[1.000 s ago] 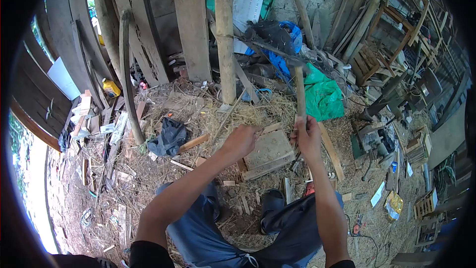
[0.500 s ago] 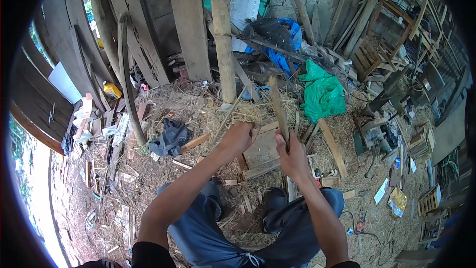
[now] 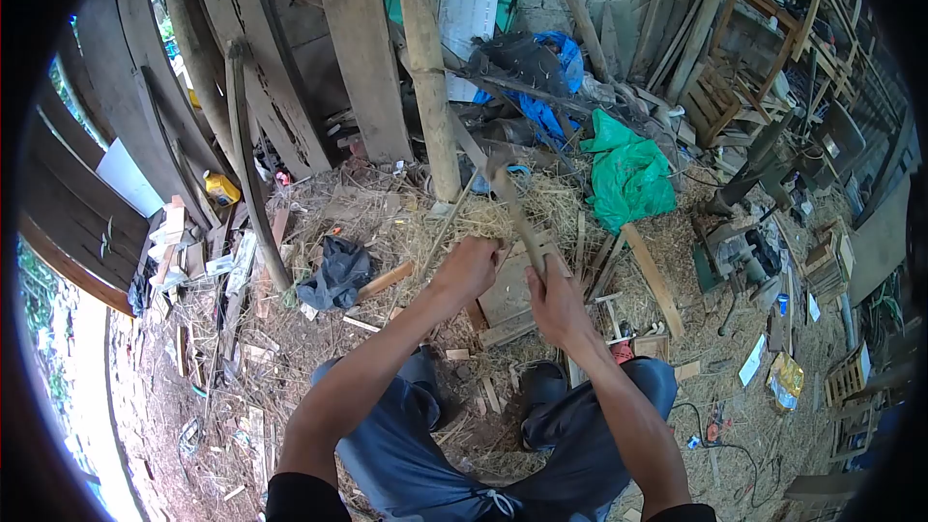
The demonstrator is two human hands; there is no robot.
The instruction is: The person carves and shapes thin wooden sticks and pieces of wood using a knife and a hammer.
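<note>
My right hand (image 3: 559, 304) is wrapped round the lower end of a wooden stick (image 3: 521, 217). The stick slants up and to the left, and its far end looks slightly thicker. Left of it, my left hand (image 3: 468, 271) is closed, fingers curled with the tips toward the stick. What it pinches, if anything, is hidden. Both hands are above a flat wooden block (image 3: 503, 302) on the straw-strewn ground, in front of my boots (image 3: 543, 385).
A dark plastic bag (image 3: 333, 273) lies at left, a green plastic sheet (image 3: 628, 174) at right. A bamboo post (image 3: 425, 68) rises ahead. Wood scraps cover the floor; a loose plank (image 3: 652, 280) lies right of the block. A bench vise-like machine (image 3: 739, 261) stands farther right.
The stick's far end has swung left and down, and my right hand has shifted slightly left. My left hand stays closed in nearly the same place.
</note>
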